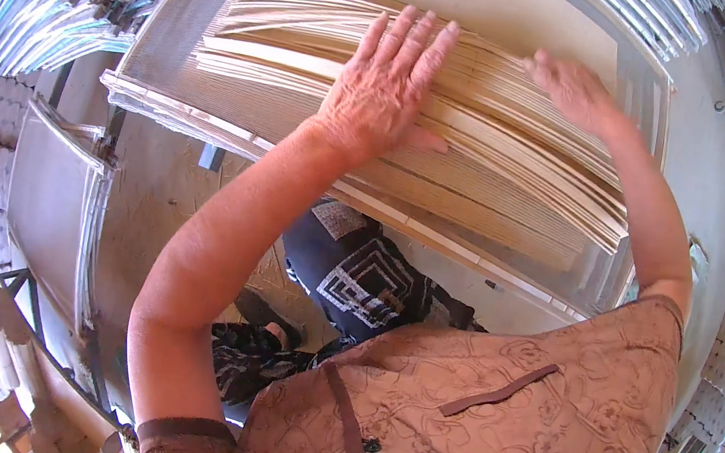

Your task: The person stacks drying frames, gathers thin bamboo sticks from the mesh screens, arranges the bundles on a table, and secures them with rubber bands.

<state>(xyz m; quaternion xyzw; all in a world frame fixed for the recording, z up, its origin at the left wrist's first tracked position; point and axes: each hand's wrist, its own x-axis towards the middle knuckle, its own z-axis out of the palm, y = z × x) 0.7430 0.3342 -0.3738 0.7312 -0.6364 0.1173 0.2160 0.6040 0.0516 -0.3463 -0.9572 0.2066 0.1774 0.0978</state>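
1. Strips (486,104), long, thin and pale tan, run left to right across a framed mesh screen (173,45) in front of the person; a pile of frames (65,9) stands farther left.
2. At their left ends, the work looks partway along: most strips already lie lengthwise in one broad bundle, but the ends are staggered and a few slant across the others — ordering appears unfinished.
3. Left of centre, the left hand (384,92) rests palm down on the bundle, fingers extended and thumb apart, closed around nothing.
4. Through the middle, the strips look flat, dry and straw to cream in colour, layered in bands with darker lines between; their curve may owe something to the lens.
5. To the right, the right hand (578,92) is at the bundle's far edge, fingers curled and blurred — whether it grips a strip cannot be told.
6. At near right, the ends line up more evenly beside the screen's frame, seemingly closer to done.
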